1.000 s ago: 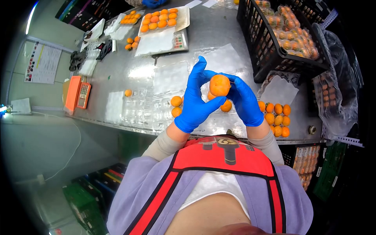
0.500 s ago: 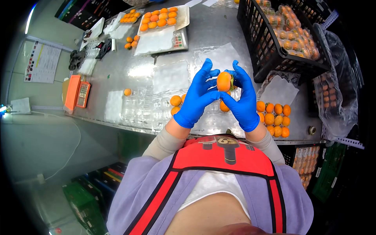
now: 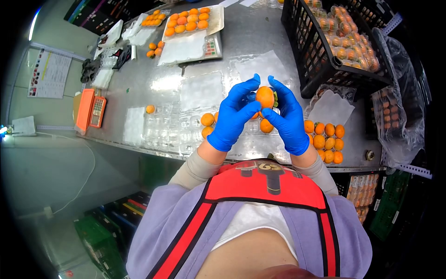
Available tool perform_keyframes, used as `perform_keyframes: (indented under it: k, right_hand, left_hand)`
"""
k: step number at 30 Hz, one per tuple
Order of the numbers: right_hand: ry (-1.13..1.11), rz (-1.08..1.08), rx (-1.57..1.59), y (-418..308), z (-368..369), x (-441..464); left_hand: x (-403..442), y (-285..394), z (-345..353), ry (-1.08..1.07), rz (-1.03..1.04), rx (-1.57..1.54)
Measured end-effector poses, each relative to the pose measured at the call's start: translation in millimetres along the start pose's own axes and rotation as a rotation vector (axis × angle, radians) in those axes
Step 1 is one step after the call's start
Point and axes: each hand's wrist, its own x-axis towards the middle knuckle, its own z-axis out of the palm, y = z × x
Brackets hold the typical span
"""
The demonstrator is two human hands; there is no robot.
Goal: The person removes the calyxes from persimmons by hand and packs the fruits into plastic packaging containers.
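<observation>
Both hands wear blue gloves and hold one orange fruit [image 3: 265,97] between them above the metal table [image 3: 139,88]. My left hand [image 3: 236,111] is at the fruit's left side, its thumb against the lower part. On the other side, my right hand [image 3: 287,116] has its fingers around the fruit's right side, where green leaves show. Below the hands, more orange fruits [image 3: 266,125] sit in clear plastic trays. To the left lies a clear tray [image 3: 160,128] with one fruit [image 3: 150,109] at its corner.
A black crate [image 3: 320,65] of packed fruit stands at the back right. Near my right wrist is a filled tray of fruits [image 3: 329,143]. A scale [image 3: 211,49] bears another fruit tray [image 3: 186,22]. An orange device [image 3: 91,109] sits at the left edge.
The fruit has turned in my hands, and its leaves now face right. My right hand has shifted, with its thumb now at the fruit's lower front.
</observation>
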Motion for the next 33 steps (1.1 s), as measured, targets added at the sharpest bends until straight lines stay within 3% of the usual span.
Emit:
perform_keyframes:
  k: [7,14,16,20,28,33]
  right_hand:
    - [-0.024,-0.005,-0.083,5,-1,-1]
    - [0.012,-0.176,-0.268,5,3,-1]
    - [0.015,-0.200,-0.338,7,1,-1]
    - [-0.034,-0.298,-0.485,13,2,1]
    - [-0.050,-0.263,-0.421,14,8,0]
    - [-0.030,-0.383,-0.480,12,6,3]
  left_hand:
    - [4,5,3,0.006,-0.092,-0.025]
    - [3,-2,0,0.038,-0.093,-0.164]
    - [0,6,5,-0.060,0.002,0.051]
    - [0,-5,-1,-0.073,0.036,0.111]
    - [8,2,-4,0.249,-0.207,-0.173]
    - [5,-4,-21,0.116,-0.374,-0.328]
